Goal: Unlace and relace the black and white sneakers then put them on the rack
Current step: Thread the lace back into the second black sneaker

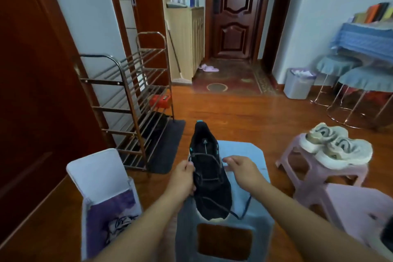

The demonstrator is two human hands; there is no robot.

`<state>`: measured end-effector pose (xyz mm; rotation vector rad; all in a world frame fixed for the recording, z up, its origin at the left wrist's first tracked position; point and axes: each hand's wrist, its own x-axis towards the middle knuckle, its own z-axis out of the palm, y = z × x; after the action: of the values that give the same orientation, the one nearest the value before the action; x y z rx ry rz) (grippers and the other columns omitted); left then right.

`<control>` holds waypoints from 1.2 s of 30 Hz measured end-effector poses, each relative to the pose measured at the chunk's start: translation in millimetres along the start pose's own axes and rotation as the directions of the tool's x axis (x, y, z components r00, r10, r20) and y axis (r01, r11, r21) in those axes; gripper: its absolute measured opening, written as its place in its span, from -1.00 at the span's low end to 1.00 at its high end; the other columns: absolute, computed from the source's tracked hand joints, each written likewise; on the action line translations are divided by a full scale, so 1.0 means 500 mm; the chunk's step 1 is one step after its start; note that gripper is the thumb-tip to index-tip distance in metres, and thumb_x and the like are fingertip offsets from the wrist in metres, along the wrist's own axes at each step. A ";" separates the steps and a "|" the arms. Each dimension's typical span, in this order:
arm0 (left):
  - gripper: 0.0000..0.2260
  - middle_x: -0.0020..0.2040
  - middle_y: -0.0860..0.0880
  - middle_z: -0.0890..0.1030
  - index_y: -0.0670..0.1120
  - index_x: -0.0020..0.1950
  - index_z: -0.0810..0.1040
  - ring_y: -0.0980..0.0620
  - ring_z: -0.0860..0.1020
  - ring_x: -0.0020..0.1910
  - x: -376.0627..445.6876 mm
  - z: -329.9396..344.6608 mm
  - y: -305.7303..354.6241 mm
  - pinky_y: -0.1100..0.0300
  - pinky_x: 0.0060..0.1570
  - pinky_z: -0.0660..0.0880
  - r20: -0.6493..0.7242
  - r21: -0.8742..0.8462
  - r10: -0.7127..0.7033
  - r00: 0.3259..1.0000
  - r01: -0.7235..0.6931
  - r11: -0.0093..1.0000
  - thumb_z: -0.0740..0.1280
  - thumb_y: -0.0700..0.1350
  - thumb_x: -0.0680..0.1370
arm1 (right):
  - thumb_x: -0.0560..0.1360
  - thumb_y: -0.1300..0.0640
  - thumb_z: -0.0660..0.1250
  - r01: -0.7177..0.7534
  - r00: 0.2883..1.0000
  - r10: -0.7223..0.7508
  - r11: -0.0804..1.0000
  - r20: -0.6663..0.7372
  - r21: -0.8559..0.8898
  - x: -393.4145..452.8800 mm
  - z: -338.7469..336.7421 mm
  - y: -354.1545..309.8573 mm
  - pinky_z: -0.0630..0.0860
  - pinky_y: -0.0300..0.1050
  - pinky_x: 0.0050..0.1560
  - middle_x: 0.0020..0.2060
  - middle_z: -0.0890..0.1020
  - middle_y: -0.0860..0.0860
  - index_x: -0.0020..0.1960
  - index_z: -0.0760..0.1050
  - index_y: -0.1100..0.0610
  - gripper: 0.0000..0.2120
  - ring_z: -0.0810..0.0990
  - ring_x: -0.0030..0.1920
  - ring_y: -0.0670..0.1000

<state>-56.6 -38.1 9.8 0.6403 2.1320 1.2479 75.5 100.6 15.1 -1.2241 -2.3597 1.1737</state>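
The head view looks down at a black sneaker (209, 174) lying on a pale blue plastic stool (253, 155), its toe toward the camera and its heel pointing away across the room. The left hand (182, 178) grips the shoe's left side near the eyelets, fingers curled against the upper, with what looks like a bit of lace at the fingertips. The right hand (244, 170) sits just beside the shoe's right edge with fingers curled in a pinch; it appears to hold the black lace (244, 208), which runs down over the stool and loops back to the shoe's toe end, though the exact contact is too small to confirm. Lace is threaded loosely across the upper part of the shoe.

To the left stands a metal shoe rack (129, 100) against the wall, with a red object (160, 100) on one of its middle shelves and a dark mat (168, 147) under it. Near the left forearm is a white bin (100, 178) with its lid up and a purple liner. To the right, a pair of off-white sneakers (338, 144) rests on a pinkish plastic stool (314, 174), well apart from the black shoe. Farther off, a grey wastebasket (298, 84) stands on the wooden floor (244, 112).
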 end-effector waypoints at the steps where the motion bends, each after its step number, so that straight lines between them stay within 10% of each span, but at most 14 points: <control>1: -0.73 -0.47 -0.06 0.43 -0.10 -0.08 0.42 0.11 0.39 -0.63 -0.005 0.014 0.003 0.28 -0.60 0.27 -0.004 -0.072 -0.028 1.000 0.028 0.997 0.08 -0.05 0.74 | 0.69 0.03 0.15 -0.001 1.000 0.001 1.000 -0.020 0.030 -0.004 0.012 0.011 0.51 -0.06 0.08 0.00 0.72 0.05 0.10 0.65 0.16 -0.66 0.64 0.10 0.07; 8: -0.75 -0.34 -0.08 0.46 -0.15 -0.08 0.45 0.06 0.39 -0.56 -0.035 0.042 0.015 0.23 -0.55 0.28 0.097 -0.165 -0.065 0.993 0.080 0.983 0.11 -0.11 0.74 | 0.68 0.00 0.17 -0.087 0.996 0.087 0.996 -0.010 -0.001 -0.039 -0.049 0.072 0.46 -0.17 -0.32 -0.15 0.70 -0.05 0.03 0.66 0.01 -0.71 0.59 -0.28 0.05; 16: -0.70 -0.21 -0.06 0.71 -0.17 -0.09 0.61 0.15 0.40 -0.53 -0.070 -0.099 0.043 0.31 -0.50 0.33 0.402 0.349 -0.033 0.915 -0.120 0.930 0.22 -0.05 0.70 | 0.69 0.04 0.15 -0.008 0.992 -0.003 0.996 -0.123 -0.089 -0.053 -0.101 0.063 0.25 -0.14 -0.44 -0.48 0.52 0.03 0.04 0.65 0.05 -0.71 0.43 -0.51 -0.04; 23: -0.72 -0.23 0.04 0.60 0.06 -0.23 0.53 0.09 0.58 -0.22 -0.040 -0.210 0.003 0.14 -0.24 0.44 0.122 0.844 -0.009 0.992 -0.099 0.527 0.26 0.05 0.67 | 0.64 0.29 0.18 -0.175 0.960 0.069 0.903 0.270 0.393 -0.104 -0.124 0.031 0.28 -0.21 -0.54 -0.26 0.66 0.15 0.31 0.49 0.12 -0.71 0.44 -0.49 0.00; 25: -0.71 -0.24 0.03 0.61 0.05 -0.21 0.55 0.18 0.52 -0.32 -0.071 -0.180 0.023 0.21 -0.32 0.36 0.210 0.658 0.120 0.970 -0.231 0.717 0.24 0.03 0.69 | 0.65 0.23 0.23 -0.285 0.814 -0.120 0.770 0.569 0.570 -0.137 -0.143 0.007 0.24 -0.20 -0.58 -0.16 0.65 0.27 0.17 0.46 0.21 -0.88 0.53 -0.49 0.04; 27: -0.70 -0.17 -0.05 0.69 -0.07 -0.14 0.57 0.13 0.34 -0.52 -0.126 -0.135 0.069 0.27 -0.48 0.24 0.322 0.076 0.204 0.925 -0.240 0.968 0.19 -0.03 0.71 | 0.67 0.21 0.20 -0.416 0.571 -0.396 0.616 0.720 0.669 -0.167 -0.144 -0.014 0.15 -0.16 -0.64 -0.14 0.64 0.32 0.09 0.43 0.17 -0.94 0.55 -0.54 0.06; 29: -0.72 -0.21 -0.13 0.68 -0.22 -0.06 0.46 0.05 0.19 -0.58 -0.166 -0.082 0.093 0.30 -0.55 0.11 0.389 -0.336 0.182 0.903 -0.045 0.941 0.15 -0.06 0.71 | 0.70 0.22 0.12 -0.496 0.440 -0.579 0.481 0.687 0.723 -0.188 -0.120 -0.040 0.30 -0.16 -0.62 -0.09 0.67 0.30 0.12 0.39 0.15 -0.91 0.56 -0.52 0.10; 33: -0.76 -0.34 -0.09 0.44 -0.09 -0.14 0.51 -0.08 0.31 -0.39 -0.157 -0.034 0.072 0.14 -0.37 0.14 0.349 -0.488 0.016 0.937 0.167 0.857 0.21 -0.06 0.68 | 0.69 0.23 0.16 -0.558 0.545 -0.645 0.200 0.536 0.806 -0.211 -0.045 -0.094 0.61 0.01 0.08 0.12 0.61 0.32 0.12 0.40 0.23 -0.92 0.67 0.06 0.21; 36: -0.78 -0.35 -0.02 0.37 -0.07 -0.13 0.49 0.07 0.27 -0.49 -0.108 -0.055 0.063 0.23 -0.49 0.12 0.238 -0.514 -0.049 0.970 0.169 0.841 0.18 -0.08 0.68 | 0.50 0.22 0.44 -0.371 0.767 -0.453 0.265 0.454 0.890 -0.197 -0.026 -0.093 0.48 -0.15 -0.16 -0.17 0.51 0.15 -0.05 0.52 0.21 -0.89 0.53 -0.20 0.04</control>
<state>-33.3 -76.2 61.4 0.3793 1.5160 1.5386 116.8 16.6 72.4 -0.2101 -1.1667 2.7465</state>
